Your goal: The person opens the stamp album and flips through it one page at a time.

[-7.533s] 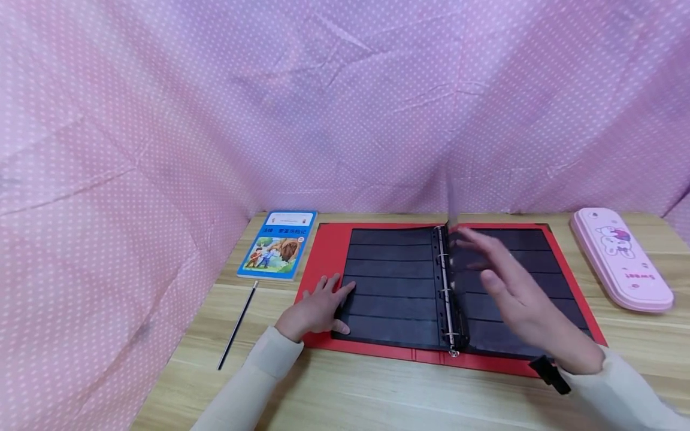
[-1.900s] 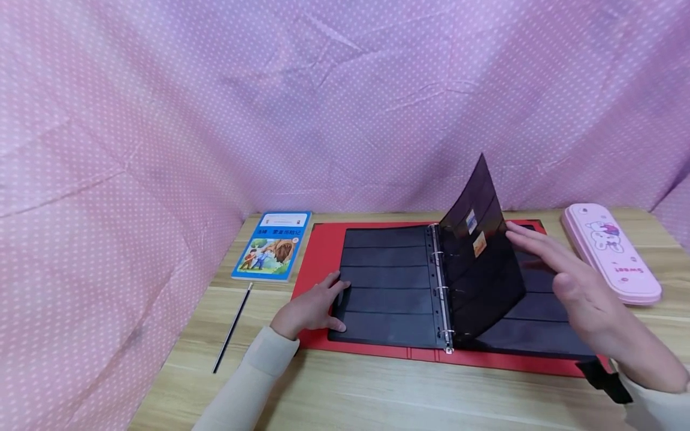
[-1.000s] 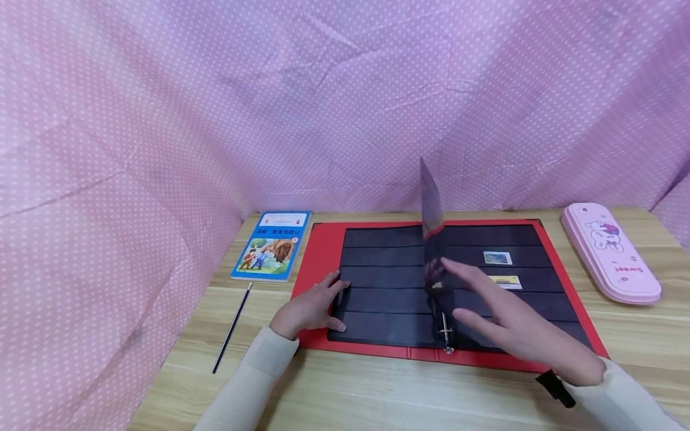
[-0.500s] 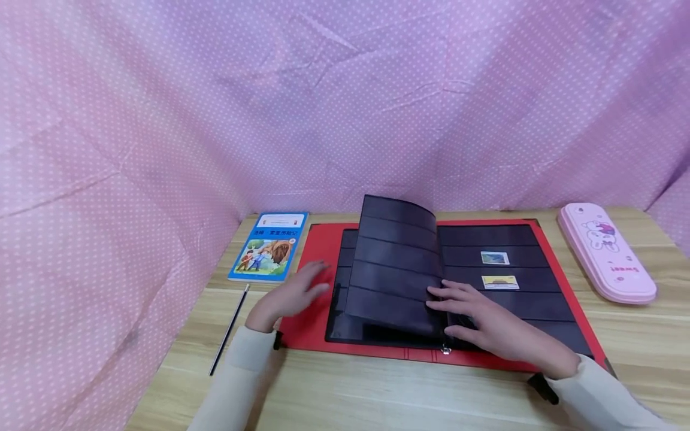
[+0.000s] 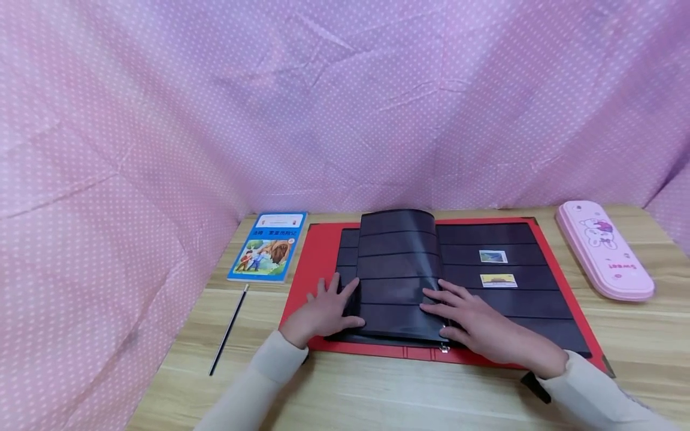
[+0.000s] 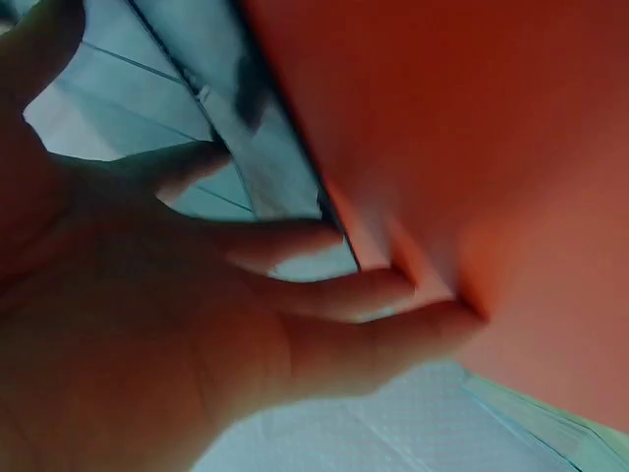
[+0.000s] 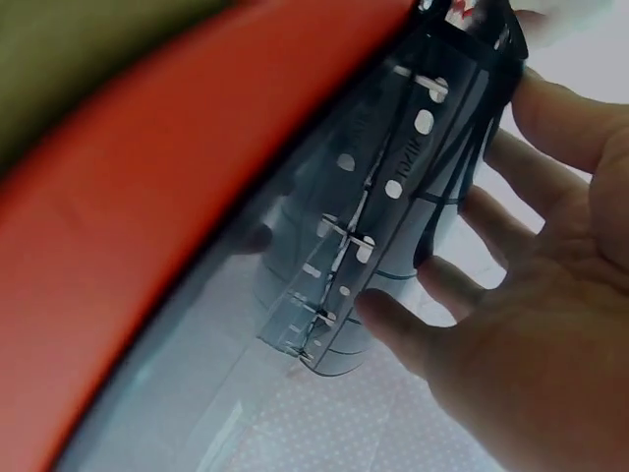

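A red stamp album (image 5: 318,251) lies spread on the table, with black strip-pocket pages. One black page (image 5: 399,263) arches over the left side, its outer edge by my left hand (image 5: 320,314). That hand has its fingers spread; in the left wrist view some fingertips touch the red cover (image 6: 531,197). My right hand (image 5: 482,326) extends its fingers onto the turned page beside the metal rings (image 7: 344,232). On the right page sit a blue-green stamp (image 5: 493,257) and, below it, a yellow stamp (image 5: 498,281).
A blue picture-cover book (image 5: 268,246) lies left of the album, with a slim dark pencil (image 5: 229,329) nearer the front. At the right is a pink pencil case (image 5: 605,248). Pink dotted cloth (image 5: 345,108) hangs behind the wooden table (image 5: 372,389).
A page has swung from right to left, uncovering the two stamps. The left hand lifted off leftward, then came back onto the page edge. The right hand followed the page to the rings.
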`<action>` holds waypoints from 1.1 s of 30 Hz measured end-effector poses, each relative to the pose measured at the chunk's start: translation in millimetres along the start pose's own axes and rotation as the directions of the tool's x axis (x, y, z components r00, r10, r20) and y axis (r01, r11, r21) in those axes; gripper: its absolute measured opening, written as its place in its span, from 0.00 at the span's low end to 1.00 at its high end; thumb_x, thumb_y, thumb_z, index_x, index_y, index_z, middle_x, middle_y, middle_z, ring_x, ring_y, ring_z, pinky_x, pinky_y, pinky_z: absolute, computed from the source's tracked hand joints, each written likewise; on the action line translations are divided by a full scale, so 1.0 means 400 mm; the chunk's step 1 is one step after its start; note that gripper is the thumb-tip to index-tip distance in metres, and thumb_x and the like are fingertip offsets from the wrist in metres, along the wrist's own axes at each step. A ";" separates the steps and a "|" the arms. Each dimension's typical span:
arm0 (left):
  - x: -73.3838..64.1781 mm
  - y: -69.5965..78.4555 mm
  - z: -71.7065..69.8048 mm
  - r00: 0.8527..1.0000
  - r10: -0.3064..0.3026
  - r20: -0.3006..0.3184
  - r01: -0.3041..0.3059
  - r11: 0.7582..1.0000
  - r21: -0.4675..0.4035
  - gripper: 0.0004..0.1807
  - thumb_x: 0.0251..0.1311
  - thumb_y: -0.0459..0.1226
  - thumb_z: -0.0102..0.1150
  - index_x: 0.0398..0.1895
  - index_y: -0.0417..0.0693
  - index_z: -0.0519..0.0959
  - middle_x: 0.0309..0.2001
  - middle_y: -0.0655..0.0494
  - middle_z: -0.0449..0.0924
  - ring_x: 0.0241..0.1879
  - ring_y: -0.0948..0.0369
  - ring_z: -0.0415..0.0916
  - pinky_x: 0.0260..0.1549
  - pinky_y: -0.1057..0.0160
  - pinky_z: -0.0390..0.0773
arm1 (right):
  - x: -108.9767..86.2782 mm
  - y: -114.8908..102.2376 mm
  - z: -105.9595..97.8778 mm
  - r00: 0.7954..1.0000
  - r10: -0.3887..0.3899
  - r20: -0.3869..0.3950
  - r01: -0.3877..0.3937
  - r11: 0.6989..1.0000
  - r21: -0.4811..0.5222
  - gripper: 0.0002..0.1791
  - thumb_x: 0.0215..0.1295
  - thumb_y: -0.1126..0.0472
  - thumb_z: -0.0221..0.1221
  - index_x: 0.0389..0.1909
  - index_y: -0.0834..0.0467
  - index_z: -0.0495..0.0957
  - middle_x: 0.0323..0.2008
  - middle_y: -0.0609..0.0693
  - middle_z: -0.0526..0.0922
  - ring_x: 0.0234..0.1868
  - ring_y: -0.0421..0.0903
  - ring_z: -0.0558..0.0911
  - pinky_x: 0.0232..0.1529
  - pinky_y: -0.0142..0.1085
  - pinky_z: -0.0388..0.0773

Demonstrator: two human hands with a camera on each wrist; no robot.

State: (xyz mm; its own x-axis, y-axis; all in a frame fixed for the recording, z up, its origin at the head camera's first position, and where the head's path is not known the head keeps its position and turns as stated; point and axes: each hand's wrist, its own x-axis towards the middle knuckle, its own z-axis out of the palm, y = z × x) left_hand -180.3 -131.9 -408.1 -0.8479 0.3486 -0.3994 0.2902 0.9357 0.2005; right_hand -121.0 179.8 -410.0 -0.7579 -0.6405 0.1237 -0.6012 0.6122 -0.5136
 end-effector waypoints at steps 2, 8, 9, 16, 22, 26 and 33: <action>0.007 0.012 0.012 1.000 -0.026 -0.007 0.026 0.999 0.047 0.48 0.53 0.59 0.61 0.74 0.60 0.52 0.73 0.40 0.42 0.68 0.34 0.40 0.55 0.30 0.56 | -0.003 0.002 0.000 1.000 0.025 -0.011 -0.025 1.000 0.015 0.30 0.63 0.58 0.61 0.67 0.53 0.67 0.70 0.52 0.58 0.69 0.56 0.55 0.56 0.59 0.65; 0.012 0.020 0.022 0.998 -0.059 -0.019 0.061 0.994 0.090 0.48 0.50 0.57 0.64 0.74 0.60 0.54 0.72 0.40 0.44 0.68 0.35 0.41 0.55 0.31 0.57 | -0.019 0.015 -0.007 0.981 0.181 0.069 -0.187 0.977 0.104 0.42 0.64 0.44 0.58 0.74 0.52 0.51 0.73 0.51 0.46 0.66 0.54 0.61 0.54 0.48 0.71; 0.011 0.019 0.022 0.998 -0.060 -0.020 0.062 0.994 0.094 0.48 0.50 0.57 0.64 0.74 0.60 0.54 0.72 0.40 0.44 0.68 0.35 0.42 0.56 0.32 0.57 | -0.021 0.017 -0.006 0.978 0.191 0.082 -0.199 0.974 0.110 0.43 0.64 0.43 0.57 0.74 0.52 0.49 0.73 0.51 0.45 0.66 0.54 0.61 0.54 0.48 0.71; 0.003 0.003 0.012 0.998 -0.043 -0.042 0.047 0.993 0.107 0.48 0.50 0.55 0.66 0.73 0.59 0.55 0.71 0.42 0.48 0.67 0.40 0.47 0.59 0.34 0.54 | -0.017 0.017 0.017 0.982 0.187 0.033 -0.189 0.979 0.076 0.44 0.63 0.40 0.55 0.74 0.51 0.48 0.74 0.48 0.45 0.66 0.52 0.62 0.53 0.46 0.72; -0.002 -0.023 0.000 0.998 0.002 -0.059 0.006 0.992 0.128 0.47 0.51 0.53 0.66 0.73 0.54 0.57 0.70 0.44 0.51 0.66 0.45 0.51 0.59 0.38 0.58 | 0.006 0.003 0.032 0.978 0.206 0.016 -0.207 0.977 0.057 0.44 0.61 0.37 0.55 0.74 0.49 0.50 0.73 0.49 0.48 0.67 0.57 0.60 0.56 0.54 0.68; -0.003 -0.042 -0.006 0.996 0.032 -0.078 -0.021 0.990 0.137 0.45 0.52 0.52 0.66 0.72 0.52 0.59 0.70 0.47 0.53 0.66 0.47 0.52 0.59 0.41 0.60 | 0.027 -0.001 0.022 0.977 0.198 0.077 -0.201 0.979 0.038 0.43 0.62 0.37 0.54 0.73 0.50 0.53 0.73 0.51 0.50 0.68 0.60 0.57 0.57 0.61 0.62; 0.003 -0.056 -0.007 0.994 0.072 -0.087 -0.060 0.988 0.141 0.45 0.52 0.52 0.66 0.72 0.52 0.59 0.70 0.48 0.54 0.66 0.47 0.53 0.58 0.42 0.61 | 0.079 0.045 -0.053 0.969 0.241 0.058 -0.243 0.969 0.035 0.36 0.65 0.43 0.56 0.70 0.53 0.61 0.64 0.55 0.64 0.62 0.58 0.65 0.55 0.57 0.67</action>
State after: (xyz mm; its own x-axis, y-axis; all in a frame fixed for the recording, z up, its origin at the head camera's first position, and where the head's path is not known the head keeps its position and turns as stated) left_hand -189.1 -152.4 -410.7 -0.8602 0.4093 -0.3042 0.3999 0.9116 0.0957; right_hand -161.2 180.3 -397.2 -0.8644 -0.5000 -0.0532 -0.3897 0.7330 -0.5575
